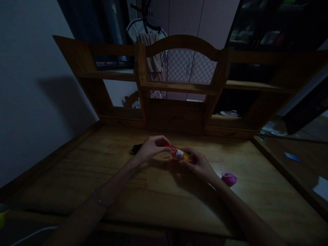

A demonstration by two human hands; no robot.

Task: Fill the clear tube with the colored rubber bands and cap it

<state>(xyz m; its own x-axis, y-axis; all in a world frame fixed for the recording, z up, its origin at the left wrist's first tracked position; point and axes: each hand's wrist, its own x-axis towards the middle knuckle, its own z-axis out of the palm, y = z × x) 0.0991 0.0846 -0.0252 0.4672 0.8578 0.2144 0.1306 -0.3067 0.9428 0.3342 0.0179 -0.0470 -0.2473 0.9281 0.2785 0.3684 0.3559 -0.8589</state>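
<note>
The fingers (pixel 162 149) of the left hand (pixel 150 147) are pinched together on the red end of a container (pixel 178 154), while those of the right hand (pixel 202 165) are clamped around its yellow and purple end. The container is held between the two hands, over the middle of the table (pixel 123 194), tilted so that its red end points left and away from the person; a white label shows between the grips. What kind of container it is, the dim light does not tell. Small red scraps (pixel 166 157) lie on the wood just under it. A black item (pixel 135 149) rests beside the left hand, partly hidden by it, and a pink item (pixel 229 179) lies just beyond the right forearm. The left wrist wears a pale bracelet (pixel 103 197). Along the table's far edge stands a wooden shelf (pixel 179 87) with an arched top. Behind it hang clothes (pixel 151 41), next to a pale wardrobe (pixel 184 20) with checked panels. A wall (pixel 30 85) closes the left side; to the right, past the table's raised edge, lie a blue card (pixel 292 156) and a white sheet (pixel 321 188).
</note>
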